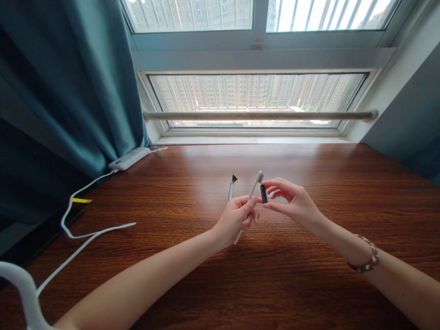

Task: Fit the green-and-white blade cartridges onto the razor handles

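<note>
My left hand (240, 214) is closed around the handle of a white toothbrush (254, 187), held tilted with its dark bristles up and to the right. Between the thumb and fingers of my right hand (290, 200) is a small black cylinder (264, 194) with pale print, battery-like in shape. It stands nearly upright just beside the bristles, and a left fingertip is close to its lower end. Just past my left hand lies a thin brush (231, 188) with a dark tip and pale handle, its lower part hidden. Something pale shows partly behind my right fingers, too covered to name.
The brown wooden table (185, 178) reaches to the window. At left are a white power strip or adapter (129, 158), a white cable (77, 236), a yellow strip (81, 200) and a blue curtain (99, 82). A white curved stand (22, 288) rises at the lower left.
</note>
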Available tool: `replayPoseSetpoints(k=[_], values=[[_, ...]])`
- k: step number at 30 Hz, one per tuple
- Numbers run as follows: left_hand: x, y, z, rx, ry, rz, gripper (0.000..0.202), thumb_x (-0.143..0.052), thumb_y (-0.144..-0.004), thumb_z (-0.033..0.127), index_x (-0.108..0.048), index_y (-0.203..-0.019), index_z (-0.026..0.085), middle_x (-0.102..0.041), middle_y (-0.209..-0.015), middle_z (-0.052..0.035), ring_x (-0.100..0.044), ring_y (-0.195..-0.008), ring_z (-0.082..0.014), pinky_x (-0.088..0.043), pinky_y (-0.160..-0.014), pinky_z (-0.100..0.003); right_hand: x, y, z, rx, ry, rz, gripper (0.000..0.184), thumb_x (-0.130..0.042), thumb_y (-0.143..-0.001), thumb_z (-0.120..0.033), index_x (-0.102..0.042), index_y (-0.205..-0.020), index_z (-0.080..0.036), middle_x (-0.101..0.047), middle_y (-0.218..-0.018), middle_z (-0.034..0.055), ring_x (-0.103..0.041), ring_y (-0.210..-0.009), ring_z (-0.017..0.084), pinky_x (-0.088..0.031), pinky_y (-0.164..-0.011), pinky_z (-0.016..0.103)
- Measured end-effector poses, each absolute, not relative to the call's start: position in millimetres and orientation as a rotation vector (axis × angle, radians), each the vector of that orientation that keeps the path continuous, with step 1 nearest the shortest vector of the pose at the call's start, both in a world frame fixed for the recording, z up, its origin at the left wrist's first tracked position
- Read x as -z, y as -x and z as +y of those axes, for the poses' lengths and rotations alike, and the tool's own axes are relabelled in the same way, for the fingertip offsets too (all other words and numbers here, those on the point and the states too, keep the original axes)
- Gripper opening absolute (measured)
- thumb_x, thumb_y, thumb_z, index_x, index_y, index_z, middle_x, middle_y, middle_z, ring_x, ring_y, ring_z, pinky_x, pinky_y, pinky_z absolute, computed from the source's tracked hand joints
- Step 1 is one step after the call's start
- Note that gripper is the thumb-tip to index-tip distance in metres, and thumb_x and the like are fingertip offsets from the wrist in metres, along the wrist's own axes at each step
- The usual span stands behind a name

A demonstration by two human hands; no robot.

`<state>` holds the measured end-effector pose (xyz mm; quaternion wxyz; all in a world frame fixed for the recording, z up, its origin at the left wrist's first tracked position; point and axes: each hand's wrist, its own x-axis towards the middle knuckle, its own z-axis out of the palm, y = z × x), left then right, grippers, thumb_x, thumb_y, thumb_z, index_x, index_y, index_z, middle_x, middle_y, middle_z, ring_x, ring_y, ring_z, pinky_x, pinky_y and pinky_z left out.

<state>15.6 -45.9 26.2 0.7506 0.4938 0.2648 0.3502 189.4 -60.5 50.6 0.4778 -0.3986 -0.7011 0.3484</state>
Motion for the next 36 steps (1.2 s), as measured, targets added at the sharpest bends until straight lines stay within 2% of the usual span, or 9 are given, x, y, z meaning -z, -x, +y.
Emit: replayPoseSetpoints(k=[3, 9, 20, 24, 27, 31, 36], values=[[-26.6, -15.0, -44.8, -0.771, -1.186, 0.619, 0.038, -0.042, -0.082, 0.047, -0.055, -0.090, 0.012, -0.047, -0.049, 0.0029, -0.023, -0.034, -0.0017, -0.014, -0.038, -0.019, -49.6, -193.6, -56.0, -1.004, 0.963, -1.536, 0.039, -0.071, -0.065, -0.026, -0.059, -0.102, -0.021, -0.058, -0.097, 0.0061, -0.054, -0.085, 0.018, -0.047, -0.073, 0.032], [-29.1, -13.9, -44.5, -0.744, -1.289, 0.691, 0.040, -0.043, -0.081, 0.047, -0.057, -0.087, 0.010, -0.042, -0.046, 0.0040, -0.024, -0.036, -0.0027, -0.014, -0.039, -0.020, -45.5, -199.2, -49.2, -1.092, 0.934, -1.245, 0.037, -0.070, -0.066, -0.024, -0.061, -0.102, -0.021, -0.060, -0.098, 0.0060, -0.053, -0.087, 0.017, -0.045, -0.074, 0.031], [-30.6, -13.8, -47.3, -0.699, -1.383, 0.668, 0.036, -0.045, -0.081, 0.045, -0.057, -0.085, 0.011, -0.038, -0.044, 0.0041, -0.028, -0.040, -0.0048, -0.018, -0.043, -0.020, -46.2, -201.2, -46.9, -1.077, 0.945, -1.259, 0.040, -0.073, -0.061, -0.025, -0.062, -0.099, -0.021, -0.061, -0.092, 0.0056, -0.055, -0.084, 0.018, -0.047, -0.072, 0.032], [-29.9, -14.4, -46.9, -0.727, -1.380, 0.683, 0.036, -0.044, -0.081, 0.045, -0.057, -0.083, 0.011, -0.039, -0.043, 0.0040, -0.029, -0.040, -0.0045, -0.018, -0.042, -0.019, -45.3, -200.4, -47.2, -1.118, 0.924, -1.217, 0.036, -0.073, -0.062, -0.023, -0.064, -0.097, -0.024, -0.062, -0.093, 0.0039, -0.054, -0.086, 0.017, -0.045, -0.073, 0.029], [-29.4, -14.5, -46.7, -0.774, -1.309, 0.674, 0.035, -0.046, -0.081, 0.043, -0.056, -0.081, 0.011, -0.037, -0.042, 0.0048, -0.027, -0.038, -0.0035, -0.017, -0.040, -0.019, -41.1, -195.6, -49.4, -1.186, 0.913, -1.176, 0.034, -0.071, -0.065, -0.023, -0.063, -0.098, -0.024, -0.062, -0.097, 0.0039, -0.053, -0.086, 0.016, -0.043, -0.077, 0.029], [-30.3, -13.7, -45.5, -0.766, -1.048, 0.593, 0.031, -0.053, -0.077, 0.042, -0.053, -0.089, 0.013, -0.030, -0.041, 0.0083, -0.017, -0.034, -0.0019, -0.010, -0.035, -0.018, -33.2, -185.8, -55.4, -1.229, 0.953, -1.287, 0.038, -0.072, -0.063, -0.025, -0.062, -0.100, -0.023, -0.061, -0.100, 0.0053, -0.054, -0.089, 0.018, -0.043, -0.080, 0.032], [-31.8, -12.6, -41.0, -0.650, -0.862, 0.490, 0.027, -0.054, -0.077, 0.040, -0.046, -0.076, 0.014, -0.030, -0.043, 0.0085, -0.013, -0.032, -0.0007, -0.005, -0.033, -0.016, -26.5, -178.1, -59.4, -1.269, 0.902, -1.401, 0.042, -0.073, -0.062, -0.027, -0.062, -0.102, -0.025, -0.057, -0.103, 0.0048, -0.055, -0.086, 0.017, -0.046, -0.077, 0.031]])
